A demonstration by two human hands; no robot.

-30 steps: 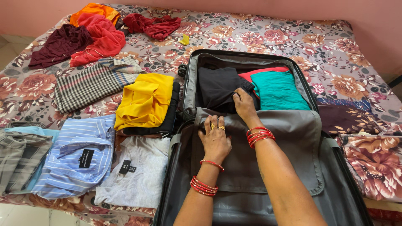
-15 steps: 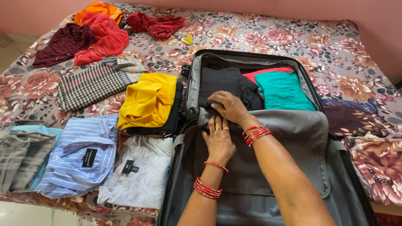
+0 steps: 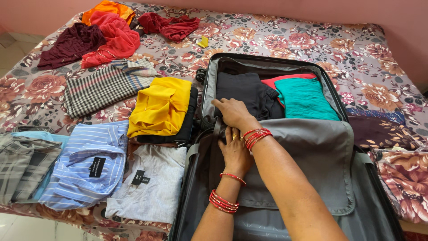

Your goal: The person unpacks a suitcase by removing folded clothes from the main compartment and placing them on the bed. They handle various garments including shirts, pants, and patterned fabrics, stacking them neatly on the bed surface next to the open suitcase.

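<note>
We look down at an open suitcase [image 3: 272, 62] on a flowered bed [image 3: 285, 40]. Our right hand [image 3: 232, 111] lies flat, fingers together, on black clothes [image 3: 243, 91] at its left wall. Our left hand [image 3: 235, 151] presses the grey divider flap [image 3: 312, 160], partly hidden. A yellow shirt [image 3: 160, 105] sits just beside the rim.

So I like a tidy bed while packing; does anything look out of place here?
Yes: crumpled red and maroon garments lie heaped at the bed's far corner, unlike the folded stacks beside the suitcase.
</note>
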